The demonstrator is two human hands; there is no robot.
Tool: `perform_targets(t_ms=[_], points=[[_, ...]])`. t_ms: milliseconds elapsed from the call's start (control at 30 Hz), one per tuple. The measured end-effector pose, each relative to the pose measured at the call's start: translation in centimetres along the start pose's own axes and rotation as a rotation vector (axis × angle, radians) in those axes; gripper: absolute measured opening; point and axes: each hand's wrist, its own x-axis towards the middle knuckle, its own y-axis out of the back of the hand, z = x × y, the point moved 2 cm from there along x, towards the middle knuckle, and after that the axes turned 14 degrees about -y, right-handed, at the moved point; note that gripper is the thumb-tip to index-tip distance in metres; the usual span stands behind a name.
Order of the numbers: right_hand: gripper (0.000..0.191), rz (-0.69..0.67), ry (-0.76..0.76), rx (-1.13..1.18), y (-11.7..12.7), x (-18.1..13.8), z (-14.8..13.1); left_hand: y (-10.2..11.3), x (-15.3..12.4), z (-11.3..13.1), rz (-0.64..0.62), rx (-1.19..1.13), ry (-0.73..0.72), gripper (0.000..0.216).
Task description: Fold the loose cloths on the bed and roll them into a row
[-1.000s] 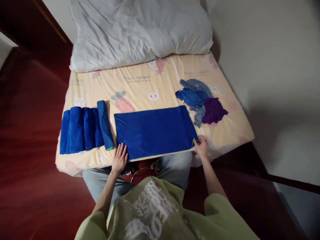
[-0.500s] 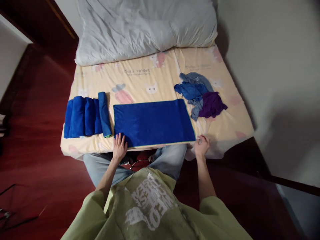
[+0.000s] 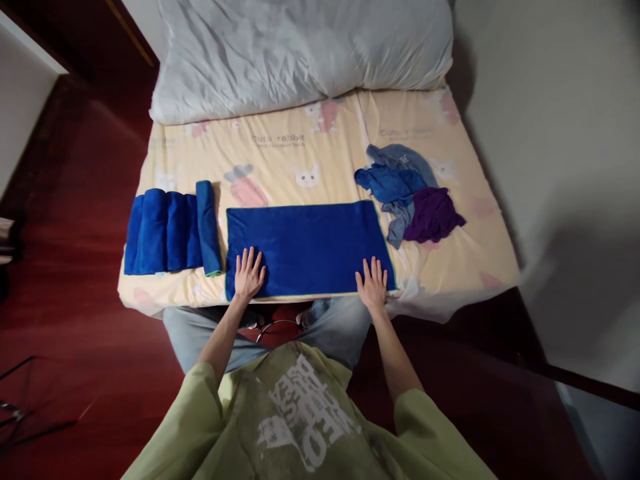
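Floor: the dark red floor (image 3: 75, 267) is showing well left of the flat towel (image 3: 307, 247).
Roll row: several blue rolls (image 3: 163, 230) are lying pressed side by side, left of the flat towel.
Single roll: one separate roll (image 3: 208, 227), green-edged at its near end, is lying just beside the flat towel's left edge, a narrow strip of sheet parting them.
Left hand: your left hand (image 3: 249, 275) is resting palm down on the flat towel's near left part, fingers spread, gripping nothing.
Flat towel: deep blue with thin green trim; it is lying spread out on the rabbit-print sheet (image 3: 280, 183), along the bed edge nearest you.
Shirt: your green shirt (image 3: 295, 417), white-lettered, is showing on the near side of the flat towel.
Bedding: the puffy grey-white bedding (image 3: 300, 57) is lying beyond the flat towel, well apart from it.
Trousers: your light blue trousers (image 3: 340, 333) are showing just below the flat towel's near edge.
Right hand: your right hand (image 3: 373, 283) is lying palm down near the flat towel's near right corner, fingers fanned, gripping nothing.
Garments: a blue garment (image 3: 393, 183), some grey-blue cloth (image 3: 410, 160) and a purple garment (image 3: 434, 215) are lying crumpled together, right of the flat towel.
Wall: a pale wall (image 3: 550, 120) is standing farthest right of the flat towel.
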Motion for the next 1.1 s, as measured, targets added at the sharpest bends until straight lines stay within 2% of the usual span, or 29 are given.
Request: perform_targets(t_ms=[133,300,433,567,667,733,800,867,933,1000,1100], points=[[0.063,-0.009,0.004,-0.033,0.0,-0.1,-0.1,2.3,0.1,-4.3,0.020,0.051,0.031,0.061],[0.063,-0.010,0.002,-0.045,-0.4,-0.2,-0.3,4.1,-2.4,-9.3,-0.045,0.068,0.038,0.065],[0.064,0.007,0.010,-0.059,-0.4,-0.2,-0.1,4.3,-3.5,-10.7,-0.068,0.073,0.002,0.063],[0.064,-0.009,0.006,-0.069,-0.2,-0.2,-0.1,4.6,-3.4,-10.2,-0.021,0.070,-0.017,0.061],[0.063,-0.016,-0.048,-0.064,0.1,-0.3,-1.8,4.2,-3.2,-6.6,0.100,0.064,0.021,0.059],[0.061,-0.006,-0.037,-0.038,0.2,-0.4,-4.7,2.8,-3.0,-1.9,0.161,0.042,-0.006,0.057],[0.060,-0.034,0.085,0.002,0.2,-0.1,-9.2,0.5,-2.7,4.3,0.118,-0.018,-0.178,0.054],[0.059,-0.125,0.284,0.036,-0.4,0.7,-14.3,-2.2,-2.4,10.1,0.032,-0.054,-0.354,0.054],[0.059,-0.199,0.443,0.049,-1.4,2.2,-18.9,-4.7,-2.2,14.1,-0.025,-0.065,-0.406,0.057],[0.059,-0.262,0.517,0.037,-2.8,4.4,-22.0,-6.5,-2.2,16.0,-0.049,-0.059,-0.390,0.062],[0.058,-0.314,0.561,-0.019,-4.7,8.1,-23.7,-7.9,-2.6,16.2,-0.054,-0.029,-0.372,0.066]])
